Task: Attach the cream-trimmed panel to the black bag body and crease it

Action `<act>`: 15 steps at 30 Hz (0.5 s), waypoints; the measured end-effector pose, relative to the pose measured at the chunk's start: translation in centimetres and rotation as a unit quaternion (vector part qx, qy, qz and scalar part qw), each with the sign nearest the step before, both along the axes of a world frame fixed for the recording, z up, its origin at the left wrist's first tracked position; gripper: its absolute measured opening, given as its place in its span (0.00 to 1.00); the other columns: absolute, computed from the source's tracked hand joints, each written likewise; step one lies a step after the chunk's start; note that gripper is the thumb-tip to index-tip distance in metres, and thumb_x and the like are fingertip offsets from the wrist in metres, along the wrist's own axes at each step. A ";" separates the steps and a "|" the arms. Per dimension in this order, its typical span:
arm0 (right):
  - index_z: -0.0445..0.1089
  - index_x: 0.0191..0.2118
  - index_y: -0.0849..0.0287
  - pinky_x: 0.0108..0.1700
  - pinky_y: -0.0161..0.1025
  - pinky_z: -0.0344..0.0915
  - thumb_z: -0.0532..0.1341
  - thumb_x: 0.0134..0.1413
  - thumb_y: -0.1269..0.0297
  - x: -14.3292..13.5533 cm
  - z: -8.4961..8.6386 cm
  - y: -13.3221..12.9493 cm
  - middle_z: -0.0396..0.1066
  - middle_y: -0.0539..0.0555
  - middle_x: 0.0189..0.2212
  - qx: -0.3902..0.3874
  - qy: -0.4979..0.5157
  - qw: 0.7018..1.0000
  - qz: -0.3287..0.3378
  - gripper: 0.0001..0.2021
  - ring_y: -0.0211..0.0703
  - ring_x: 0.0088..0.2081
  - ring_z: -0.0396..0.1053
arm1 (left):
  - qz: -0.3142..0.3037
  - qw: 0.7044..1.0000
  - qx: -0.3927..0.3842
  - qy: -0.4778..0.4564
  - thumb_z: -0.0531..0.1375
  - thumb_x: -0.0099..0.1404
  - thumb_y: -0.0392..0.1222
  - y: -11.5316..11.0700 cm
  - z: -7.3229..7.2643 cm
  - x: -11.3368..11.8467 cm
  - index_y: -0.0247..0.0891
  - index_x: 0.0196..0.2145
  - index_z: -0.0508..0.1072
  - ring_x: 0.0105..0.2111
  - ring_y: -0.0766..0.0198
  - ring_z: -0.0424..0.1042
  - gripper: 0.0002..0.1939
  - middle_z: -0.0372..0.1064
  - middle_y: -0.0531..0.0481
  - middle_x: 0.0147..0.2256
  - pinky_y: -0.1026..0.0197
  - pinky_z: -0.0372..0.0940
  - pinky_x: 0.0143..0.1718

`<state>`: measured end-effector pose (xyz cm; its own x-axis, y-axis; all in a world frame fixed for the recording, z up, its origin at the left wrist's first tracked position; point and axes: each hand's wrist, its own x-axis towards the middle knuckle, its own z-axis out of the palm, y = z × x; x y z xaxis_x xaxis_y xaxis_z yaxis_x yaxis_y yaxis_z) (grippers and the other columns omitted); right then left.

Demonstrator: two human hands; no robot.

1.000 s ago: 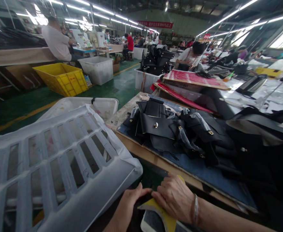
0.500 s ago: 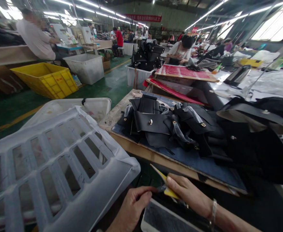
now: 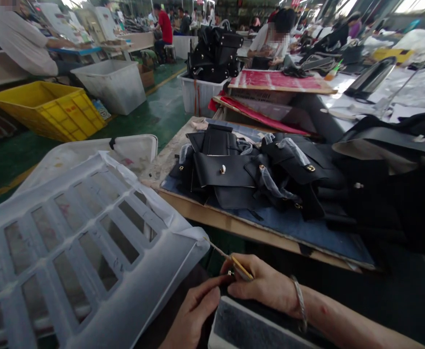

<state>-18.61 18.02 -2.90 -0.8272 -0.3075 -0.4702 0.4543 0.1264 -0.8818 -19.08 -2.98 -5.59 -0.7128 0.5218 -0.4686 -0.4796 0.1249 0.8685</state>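
Low in front of me, my left hand (image 3: 197, 308) is closed, its thumb and forefinger pinching at a dark piece, mostly hidden, with a small shiny metal fitting (image 3: 230, 273). My right hand (image 3: 258, 281) meets it there. Its fingers are wrapped round a thin pointed tool with a yellow handle (image 3: 242, 268), whose shaft points up and left; the exact kind of tool is unclear. Just below both hands stands a pale-edged block with a dark grey top (image 3: 256, 327). Several black leather bags (image 3: 227, 169) with gold clasps and wrapped handles lie in a heap beyond.
At the left, a white slotted crate (image 3: 154, 286) reaches close to my hands. A blue-topped board (image 3: 285, 228) bears the bags. Farther off are a yellow bin (image 3: 48, 114), a grey-white bin (image 3: 112, 87) and a white bin (image 3: 201, 97) heaped with black bags. Several people work behind.
My right hand has turned the yellow-handled tool, so its shaft now points left and its handle lies lower in my fingers. Both hands stay close together. The camera has tipped down slightly.
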 end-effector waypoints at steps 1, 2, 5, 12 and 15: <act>0.69 0.38 0.62 0.32 0.35 0.55 0.63 0.41 0.63 0.0 0.2 -0.1 0.63 0.45 0.26 0.005 -0.001 1.000 -0.003 0.15 0.36 0.29 0.57 | -0.005 1.000 -0.011 0.011 0.61 0.64 0.59 -0.3 0.2 -0.1 0.43 0.52 0.77 0.60 0.47 0.64 0.25 0.71 0.44 0.56 0.51 0.58 0.63; 0.70 0.37 0.62 0.32 0.34 0.56 0.63 0.41 0.64 -0.1 0.3 -0.2 0.64 0.45 0.26 0.013 -0.002 1.000 -0.003 0.14 0.36 0.29 0.58 | -0.007 0.999 -0.024 0.022 0.61 0.64 0.58 -0.5 0.3 -0.2 0.44 0.53 0.77 0.61 0.48 0.63 0.24 0.70 0.45 0.57 0.52 0.57 0.64; 0.71 0.37 0.61 0.29 0.32 0.55 0.63 0.42 0.66 -0.2 0.6 -0.5 0.65 0.44 0.25 0.049 -0.005 0.999 0.005 0.12 0.35 0.28 0.58 | -0.013 0.998 -0.053 0.034 0.61 0.63 0.58 -1.0 -0.1 -0.2 0.46 0.53 0.77 0.61 0.48 0.62 0.24 0.70 0.46 0.57 0.53 0.57 0.64; 0.70 0.38 0.59 0.31 0.33 0.57 0.59 0.47 0.68 -0.1 0.1 -1.3 0.68 0.45 0.28 0.124 0.035 0.991 0.038 0.10 0.37 0.31 0.63 | -0.015 0.999 0.019 0.047 0.58 0.65 0.61 0.3 -0.7 0.0 0.39 0.52 0.77 0.45 0.53 0.73 0.27 0.77 0.45 0.48 0.59 0.67 0.46; 0.69 0.37 0.59 0.31 0.33 0.57 0.59 0.47 0.69 -0.3 0.1 -1.7 0.67 0.45 0.28 0.138 0.068 0.986 0.061 0.09 0.37 0.30 0.62 | -0.022 0.998 0.037 0.055 0.57 0.67 0.60 0.8 -1.2 0.0 0.36 0.52 0.77 0.40 0.55 0.73 0.27 0.77 0.44 0.46 0.59 0.67 0.43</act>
<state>-18.94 16.33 -2.75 -0.8534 -0.2838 -0.4372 0.3010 0.4165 -0.8579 -19.10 -2.14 -6.78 -0.7331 0.5843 -0.3481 -0.3765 0.0776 0.9231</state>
